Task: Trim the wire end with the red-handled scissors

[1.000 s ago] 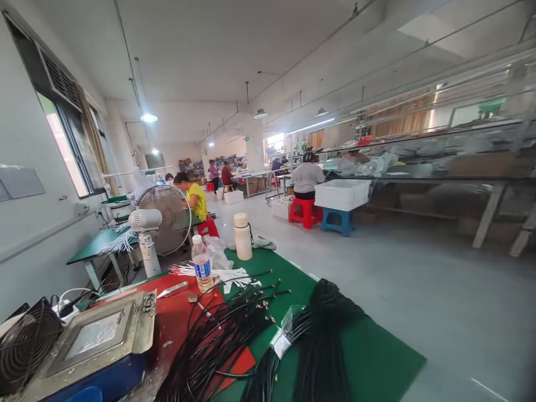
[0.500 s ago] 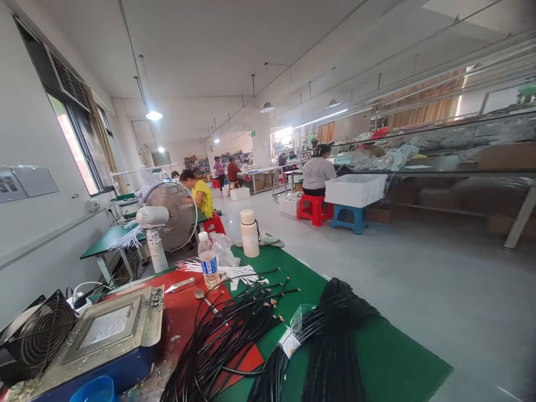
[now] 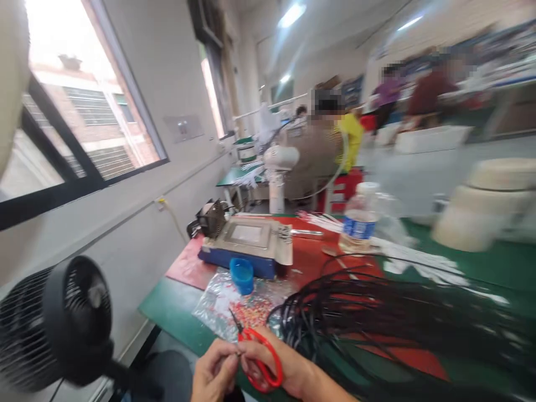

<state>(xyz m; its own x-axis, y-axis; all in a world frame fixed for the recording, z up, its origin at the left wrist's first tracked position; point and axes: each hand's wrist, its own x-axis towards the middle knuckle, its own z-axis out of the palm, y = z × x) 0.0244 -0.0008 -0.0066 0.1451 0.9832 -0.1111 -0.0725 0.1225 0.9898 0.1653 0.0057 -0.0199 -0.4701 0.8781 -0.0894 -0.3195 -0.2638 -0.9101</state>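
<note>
at the green table's (image 3: 167, 304) near edge, the right hand (image 3: 285, 365) grips red-handled scissors (image 3: 259, 357), the left hand (image 3: 215, 371) pinches at their tips; the clear plastic bottle's blue label (image 3: 355, 228) is too blurred to read.

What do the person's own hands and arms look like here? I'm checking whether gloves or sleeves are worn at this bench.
Both hands are bare: no gloves, rings or watch show on the left hand or the right hand. The right forearm is uncovered as far as the frame edge, with no sleeve in view. Of the left arm, barely more than the wrist shows.
</note>
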